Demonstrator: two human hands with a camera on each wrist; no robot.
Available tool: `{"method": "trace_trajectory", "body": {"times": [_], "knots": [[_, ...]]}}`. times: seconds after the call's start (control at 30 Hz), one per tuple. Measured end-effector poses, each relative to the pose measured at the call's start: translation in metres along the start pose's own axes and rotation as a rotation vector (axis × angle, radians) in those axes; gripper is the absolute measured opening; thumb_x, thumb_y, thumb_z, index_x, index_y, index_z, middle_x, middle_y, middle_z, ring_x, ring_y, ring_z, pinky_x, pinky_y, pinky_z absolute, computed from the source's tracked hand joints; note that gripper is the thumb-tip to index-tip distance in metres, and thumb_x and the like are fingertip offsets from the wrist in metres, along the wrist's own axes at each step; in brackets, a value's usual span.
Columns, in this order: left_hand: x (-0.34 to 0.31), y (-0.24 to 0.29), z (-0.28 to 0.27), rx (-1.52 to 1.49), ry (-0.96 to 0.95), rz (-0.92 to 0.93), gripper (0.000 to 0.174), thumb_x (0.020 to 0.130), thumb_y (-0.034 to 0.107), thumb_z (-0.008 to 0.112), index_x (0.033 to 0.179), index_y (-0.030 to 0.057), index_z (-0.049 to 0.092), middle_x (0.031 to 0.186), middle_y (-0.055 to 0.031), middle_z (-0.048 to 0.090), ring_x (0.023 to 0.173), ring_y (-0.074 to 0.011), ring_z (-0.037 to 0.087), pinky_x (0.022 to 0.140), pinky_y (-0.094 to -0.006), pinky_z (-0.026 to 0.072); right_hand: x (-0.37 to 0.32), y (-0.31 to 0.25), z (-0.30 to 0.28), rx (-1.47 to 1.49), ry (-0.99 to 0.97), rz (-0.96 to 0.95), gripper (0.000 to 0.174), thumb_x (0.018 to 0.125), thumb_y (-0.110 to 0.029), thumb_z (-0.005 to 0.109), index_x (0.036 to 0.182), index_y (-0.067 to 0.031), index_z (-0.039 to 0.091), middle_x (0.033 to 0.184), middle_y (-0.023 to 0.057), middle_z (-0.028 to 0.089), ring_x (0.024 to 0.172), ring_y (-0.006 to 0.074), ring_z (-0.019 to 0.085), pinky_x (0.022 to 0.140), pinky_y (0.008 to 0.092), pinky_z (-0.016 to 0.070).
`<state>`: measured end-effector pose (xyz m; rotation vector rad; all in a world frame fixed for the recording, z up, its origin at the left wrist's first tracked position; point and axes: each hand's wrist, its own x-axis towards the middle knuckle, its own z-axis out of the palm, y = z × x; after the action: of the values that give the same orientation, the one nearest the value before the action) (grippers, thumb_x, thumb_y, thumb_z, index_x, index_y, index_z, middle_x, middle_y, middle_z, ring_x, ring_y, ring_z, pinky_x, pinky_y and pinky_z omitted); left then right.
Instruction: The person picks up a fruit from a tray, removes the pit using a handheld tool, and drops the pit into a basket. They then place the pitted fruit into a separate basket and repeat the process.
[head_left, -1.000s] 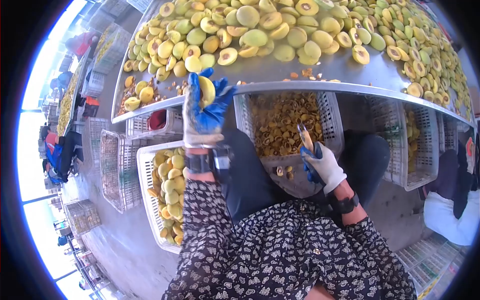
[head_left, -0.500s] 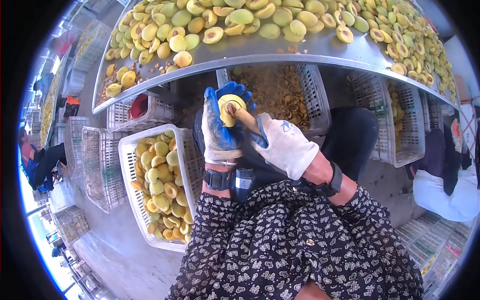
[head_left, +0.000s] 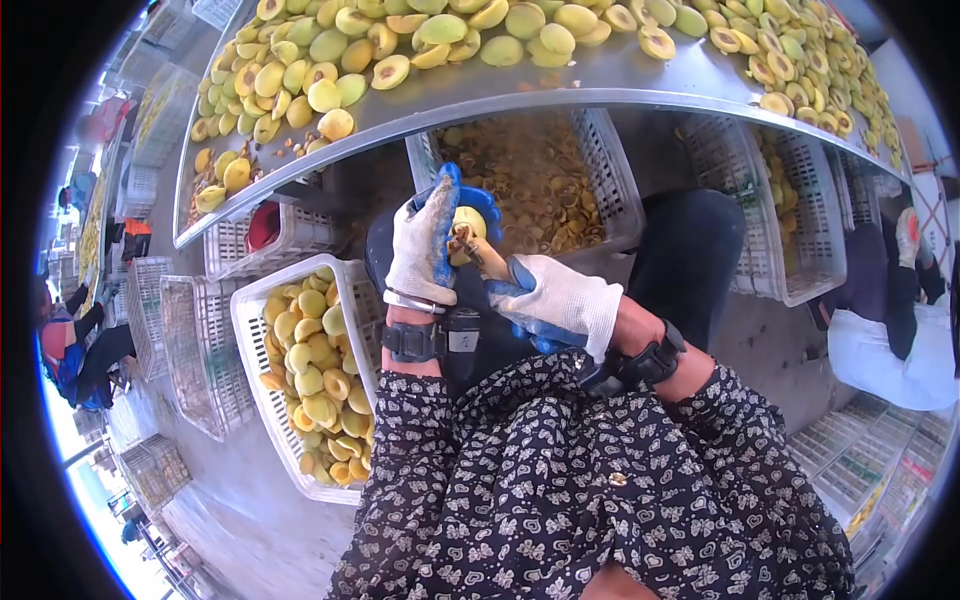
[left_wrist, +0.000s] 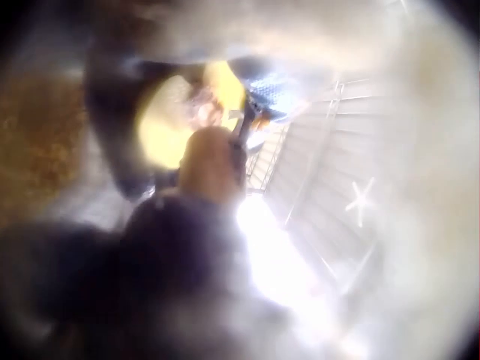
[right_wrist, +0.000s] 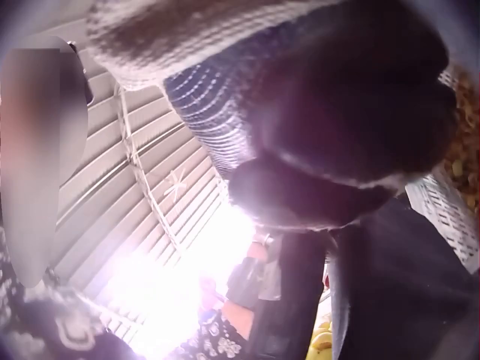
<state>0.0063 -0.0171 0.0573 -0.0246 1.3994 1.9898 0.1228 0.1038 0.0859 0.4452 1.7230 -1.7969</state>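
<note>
In a white and blue glove, the left hand (head_left: 430, 240) holds a yellow-green fruit half (head_left: 468, 222) upright, its fingers curled round the far side. The right hand (head_left: 560, 300), gloved the same way, grips a tool by its wooden handle (head_left: 488, 260). The tool's tip meets the brown centre of the fruit. Blurred in the left wrist view are the yellow fruit (left_wrist: 166, 124) and the handle end (left_wrist: 210, 161). Dark glove fingers (right_wrist: 337, 112) fill much of the right wrist view, which does not show the fruit in the hand.
A metal table (head_left: 480, 105) piled with fruit halves stands in front. Under it is a crate (head_left: 622, 190) of brown scraps. A white crate (head_left: 292, 440) of fruit halves stands at the left, more crates (head_left: 800, 270) at the right. Other people are at both sides.
The hands were apart a second ago; the right hand has come over to the left with the tool. Since then the left hand has turned, its back now more toward the head view.
</note>
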Motion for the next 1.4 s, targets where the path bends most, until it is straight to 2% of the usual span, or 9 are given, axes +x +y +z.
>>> {"method": "trace_trajectory", "body": {"times": [0.07, 0.33, 0.4, 0.53, 0.67, 0.87, 1.0, 1.1, 1.4], "knots": [[0.004, -0.005, -0.002, -0.005, -0.029, -0.004, 0.038, 0.087, 0.034, 0.06, 0.079, -0.0036, 0.064, 0.068, -0.0124, 0.064, 0.054, -0.0201, 0.062, 0.051, -0.0296, 0.0533, -0.003, 0.004, -0.003, 0.338, -0.105, 0.052, 0.019, 0.087, -0.025, 0.058, 0.091, -0.0068, 0.054, 0.061, -0.0016, 0.052, 0.045, 0.0061, 0.048, 0.038, 0.0204, 0.0398], [0.014, -0.005, 0.002, 0.196, 0.001, -0.02, 0.042, 0.088, 0.037, 0.057, 0.084, -0.0045, 0.062, 0.069, -0.0132, 0.063, 0.053, -0.0212, 0.061, 0.05, -0.0306, 0.0521, 0.003, 0.021, -0.001, 0.285, -0.079, -0.011, 0.016, 0.088, -0.025, 0.057, 0.091, -0.0086, 0.055, 0.063, -0.0027, 0.052, 0.045, 0.0055, 0.048, 0.037, 0.0185, 0.0375], [0.018, 0.002, 0.004, 0.304, -0.072, -0.15, 0.042, 0.088, 0.037, 0.057, 0.083, -0.0039, 0.062, 0.069, -0.0131, 0.063, 0.053, -0.0216, 0.061, 0.049, -0.0307, 0.0519, -0.001, 0.022, -0.007, 0.668, -0.249, 0.05, 0.016, 0.089, -0.024, 0.058, 0.092, -0.0082, 0.053, 0.063, -0.0033, 0.051, 0.045, 0.0055, 0.048, 0.036, 0.0172, 0.0359], [0.015, -0.005, 0.008, -0.071, -0.046, 0.019, 0.04, 0.088, 0.036, 0.056, 0.091, -0.0041, 0.061, 0.072, -0.0132, 0.063, 0.06, -0.0227, 0.063, 0.055, -0.0329, 0.0533, 0.005, 0.029, -0.01, 1.012, -0.472, -0.078, 0.018, 0.089, -0.024, 0.058, 0.094, -0.0075, 0.052, 0.061, -0.005, 0.049, 0.043, 0.0051, 0.046, 0.035, 0.0169, 0.0342], [0.015, -0.018, 0.002, -0.062, -0.057, 0.091, 0.028, 0.086, 0.023, 0.063, 0.089, -0.005, 0.063, 0.072, -0.0129, 0.064, 0.059, -0.0216, 0.063, 0.055, -0.0328, 0.0528, -0.004, 0.01, -0.001, 0.468, -0.102, 0.062, 0.015, 0.089, -0.021, 0.057, 0.094, -0.008, 0.053, 0.062, -0.0052, 0.049, 0.046, 0.0047, 0.046, 0.036, 0.0176, 0.0347], [0.009, -0.018, 0.002, -0.152, -0.074, 0.137, 0.026, 0.085, 0.02, 0.064, 0.087, -0.0062, 0.062, 0.074, -0.0139, 0.064, 0.057, -0.0214, 0.062, 0.053, -0.0323, 0.0519, 0.003, 0.027, -0.01, 0.916, -0.409, -0.04, 0.016, 0.088, -0.023, 0.058, 0.094, -0.0084, 0.054, 0.071, -0.0005, 0.051, 0.047, 0.0057, 0.045, 0.037, 0.0178, 0.0358], [0.019, -0.015, -0.001, 0.179, -0.134, 0.091, 0.03, 0.086, 0.023, 0.063, 0.09, -0.0063, 0.061, 0.068, -0.0111, 0.061, 0.054, -0.02, 0.06, 0.049, -0.0306, 0.0494, 0.001, 0.015, -0.003, 0.443, -0.143, 0.083, 0.015, 0.09, -0.022, 0.056, 0.094, -0.0084, 0.053, 0.062, -0.0032, 0.047, 0.043, 0.0043, 0.042, 0.035, 0.0178, 0.0325], [0.02, -0.01, 0.0, 0.141, -0.191, 0.078, 0.031, 0.087, 0.025, 0.061, 0.091, -0.0064, 0.061, 0.067, -0.0114, 0.061, 0.054, -0.0212, 0.06, 0.049, -0.0313, 0.0502, 0.011, 0.035, -0.014, 1.111, -0.651, 0.089, 0.014, 0.093, -0.02, 0.049, 0.093, -0.0067, 0.053, 0.057, -0.0047, 0.044, 0.038, 0.0065, 0.04, 0.032, 0.0191, 0.0289], [0.037, -0.019, 0.015, 0.178, -0.033, 0.263, 0.027, 0.086, 0.021, 0.063, 0.094, -0.0052, 0.06, 0.075, -0.0106, 0.063, 0.057, -0.0173, 0.059, 0.05, -0.0282, 0.0493, 0.024, 0.045, -0.016, 1.332, -0.804, -0.003, 0.03, 0.095, -0.025, 0.044, 0.098, 0.0026, 0.053, 0.055, -0.0062, 0.041, 0.034, 0.0053, 0.034, 0.032, 0.0196, 0.0283]]}}
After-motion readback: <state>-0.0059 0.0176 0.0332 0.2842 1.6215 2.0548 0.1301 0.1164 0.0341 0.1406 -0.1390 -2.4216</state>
